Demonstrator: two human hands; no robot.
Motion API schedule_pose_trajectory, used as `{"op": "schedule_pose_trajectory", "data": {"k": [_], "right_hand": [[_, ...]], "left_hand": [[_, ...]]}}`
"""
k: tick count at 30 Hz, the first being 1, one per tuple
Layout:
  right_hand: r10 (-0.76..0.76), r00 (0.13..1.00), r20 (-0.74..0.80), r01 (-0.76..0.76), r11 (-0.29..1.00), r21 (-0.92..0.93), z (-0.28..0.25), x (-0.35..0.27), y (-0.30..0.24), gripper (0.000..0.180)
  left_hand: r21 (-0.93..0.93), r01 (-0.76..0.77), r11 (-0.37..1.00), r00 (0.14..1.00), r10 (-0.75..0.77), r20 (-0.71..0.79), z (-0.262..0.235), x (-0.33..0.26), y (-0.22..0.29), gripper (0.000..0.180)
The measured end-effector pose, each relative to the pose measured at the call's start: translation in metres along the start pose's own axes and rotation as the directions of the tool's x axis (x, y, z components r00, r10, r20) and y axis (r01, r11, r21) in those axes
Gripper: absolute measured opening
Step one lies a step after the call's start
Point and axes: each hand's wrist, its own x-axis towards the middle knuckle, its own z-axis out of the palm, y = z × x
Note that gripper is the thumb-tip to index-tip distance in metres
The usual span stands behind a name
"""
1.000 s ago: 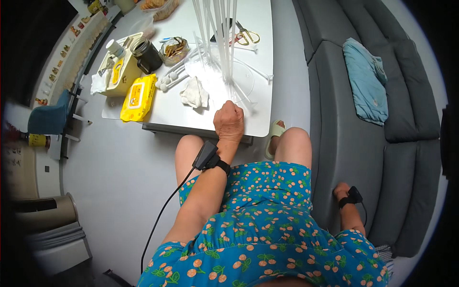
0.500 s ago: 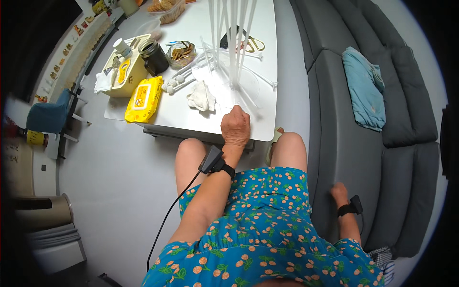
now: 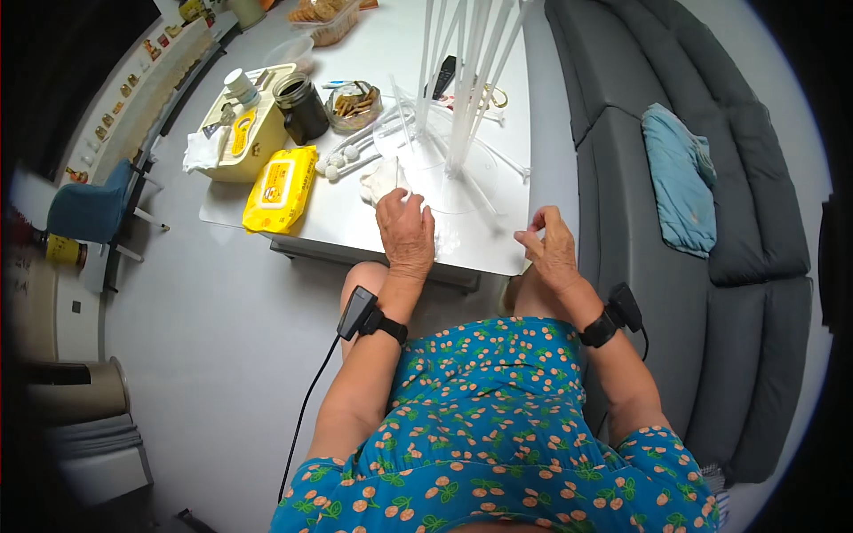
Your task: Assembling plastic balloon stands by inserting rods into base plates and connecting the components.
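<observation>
My left hand [image 3: 407,235] is over the near edge of the white table [image 3: 342,210], its fingers stretched and apart, with nothing seen in it. Its fingertips are close to a crumpled white cloth or tissue [image 3: 382,179]; whether they touch it I cannot tell. My right hand [image 3: 553,249] is raised just off the table's near right corner. Its fingers are loosely bent with a gap to the thumb, and I see nothing in them. Beyond my hands, several long translucent tubes [image 3: 464,115] rise from a clear round base [image 3: 425,153].
Left on the table are a yellow wipes pack [image 3: 280,191], a cream organizer box [image 3: 233,169], a dark jar [image 3: 302,114] and a clear snack container [image 3: 353,108]. More tubes with white ball ends [image 3: 336,163] lie beside the base. A grey sofa [image 3: 622,204] holds a folded blue cloth [image 3: 680,182].
My left hand has opened from a fist and moved left toward the crumpled white cloth. My right hand has come up from beside the sofa to the table corner. The view has shifted slightly.
</observation>
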Motion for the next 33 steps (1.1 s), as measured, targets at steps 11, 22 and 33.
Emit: {"op": "schedule_pose_trajectory", "data": {"k": [11,22,33], "right_hand": [[-0.213,0.976,0.052,0.220,0.946,-0.237,0.049,0.046,-0.039,0.031],[-0.054,0.988,-0.144,0.047,0.998,-0.052,0.018,0.062,-0.020,0.020],[0.105,0.988,-0.111,-0.092,0.989,0.113,-0.001,0.053,0.011,0.018]], "left_hand": [[0.088,0.085,0.993,0.965,-0.104,0.240,-0.001,0.038,-0.032,0.035],[0.214,0.273,0.938,0.954,-0.292,0.065,0.008,0.072,-0.050,0.032],[0.193,0.166,0.967,0.986,-0.164,-0.024,0.009,0.074,-0.040,0.031]]}}
